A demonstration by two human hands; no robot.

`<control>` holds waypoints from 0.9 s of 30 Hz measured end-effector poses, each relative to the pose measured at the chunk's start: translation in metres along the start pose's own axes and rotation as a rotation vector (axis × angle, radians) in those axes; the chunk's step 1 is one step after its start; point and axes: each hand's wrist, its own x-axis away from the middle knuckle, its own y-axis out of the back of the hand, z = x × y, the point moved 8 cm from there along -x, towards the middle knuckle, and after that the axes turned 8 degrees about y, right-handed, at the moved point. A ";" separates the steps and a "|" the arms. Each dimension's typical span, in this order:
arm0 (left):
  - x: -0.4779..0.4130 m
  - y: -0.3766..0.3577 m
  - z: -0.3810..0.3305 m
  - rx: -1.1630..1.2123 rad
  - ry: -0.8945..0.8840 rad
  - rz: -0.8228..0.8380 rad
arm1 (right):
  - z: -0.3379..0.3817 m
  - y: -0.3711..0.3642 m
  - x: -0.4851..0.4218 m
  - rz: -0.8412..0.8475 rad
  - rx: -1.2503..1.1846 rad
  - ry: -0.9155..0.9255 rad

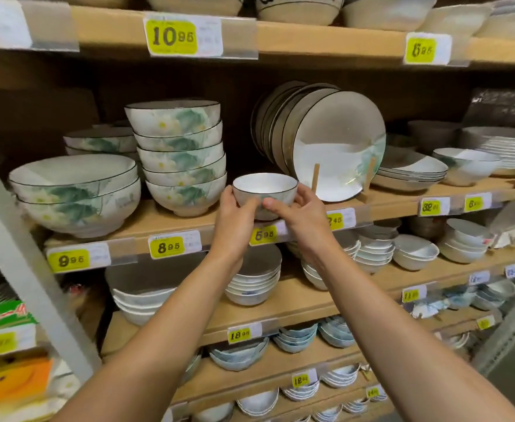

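Up-left of the 5.95 tag (263,235): a bowl stack (183,159). Gripping a small bowl (265,185) right above that tag, with the left hand (235,220) curled round its left side and the right hand (302,217) wrapped round its right. Up-right of the tag: plates (338,147) propped upright.

Both hands' fingers (280,208) hide much of the small bowl's (264,187) outer wall; far-right price tags (473,204) blur unreadably.

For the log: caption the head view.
Left hand and right hand hold a small dark-rimmed white bowl at the wooden shelf edge.
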 end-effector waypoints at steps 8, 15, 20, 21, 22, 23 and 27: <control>-0.004 -0.009 0.005 0.034 0.000 -0.130 | -0.006 -0.005 -0.013 0.106 0.097 0.012; -0.003 -0.016 0.006 0.005 0.006 -0.233 | -0.012 -0.005 -0.024 0.111 0.048 -0.049; 0.001 -0.016 0.006 -0.059 0.021 -0.284 | -0.010 -0.004 -0.020 0.125 0.038 -0.052; 0.005 -0.015 0.005 -0.070 0.027 -0.293 | -0.009 -0.003 -0.016 0.134 0.015 -0.058; 0.011 -0.014 0.005 -0.082 0.028 -0.299 | -0.008 -0.001 -0.011 0.134 -0.001 -0.067; 0.019 -0.010 0.004 -0.089 0.025 -0.304 | -0.007 0.002 -0.003 0.120 -0.013 -0.076; 0.065 0.022 -0.001 -0.084 0.042 -0.333 | 0.001 0.007 0.048 0.038 -0.133 -0.093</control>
